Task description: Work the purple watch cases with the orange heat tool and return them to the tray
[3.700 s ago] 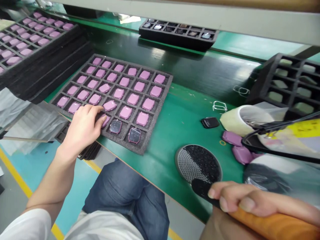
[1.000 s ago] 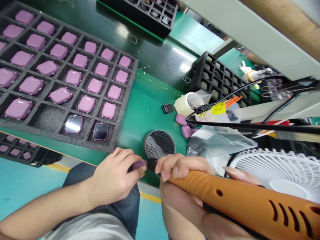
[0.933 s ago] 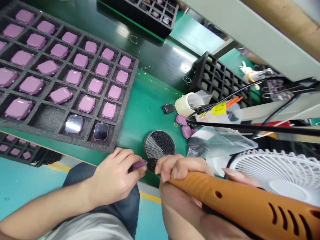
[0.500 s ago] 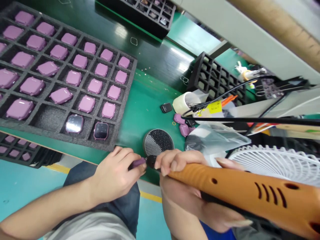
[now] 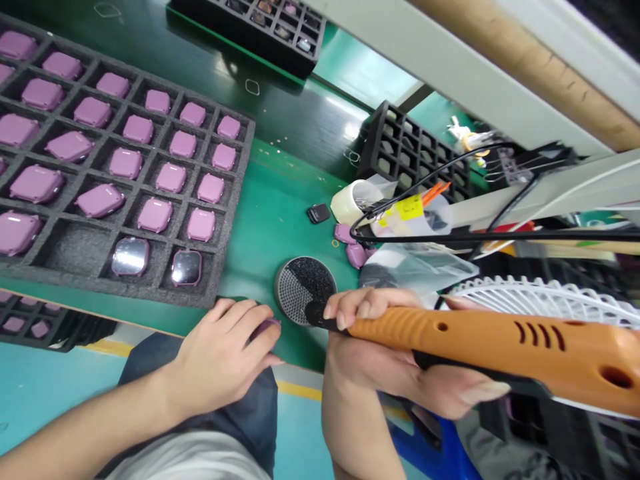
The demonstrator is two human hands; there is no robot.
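Observation:
My left hand (image 5: 220,353) is closed around a small purple watch case (image 5: 266,327), most of it hidden by the fingers, near the bench's front edge. An orange electric screwdriver (image 5: 490,343) lies in the grip of my right hand (image 5: 385,370). Its black front end reaches over a round dish (image 5: 291,288), partly covered with tiny black pieces; whether the tip touches them I cannot tell. To the left, a grey foam tray (image 5: 75,250) carries purple watch cases in its compartments, mostly back up. Two in the front row, including a watch (image 5: 187,268), show dark glass faces.
Behind the dish are a black watch-like piece (image 5: 319,213), a cream cup (image 5: 345,203) and loose purple cases (image 5: 356,255). A black cable (image 5: 450,237) crosses on the right, above a white fan guard (image 5: 530,293). A black compartment tray (image 5: 367,143) stands further back.
The screwdriver's front end has moved away from the watch case in my left hand, right and slightly up, to the dish. The whole view has shifted a little.

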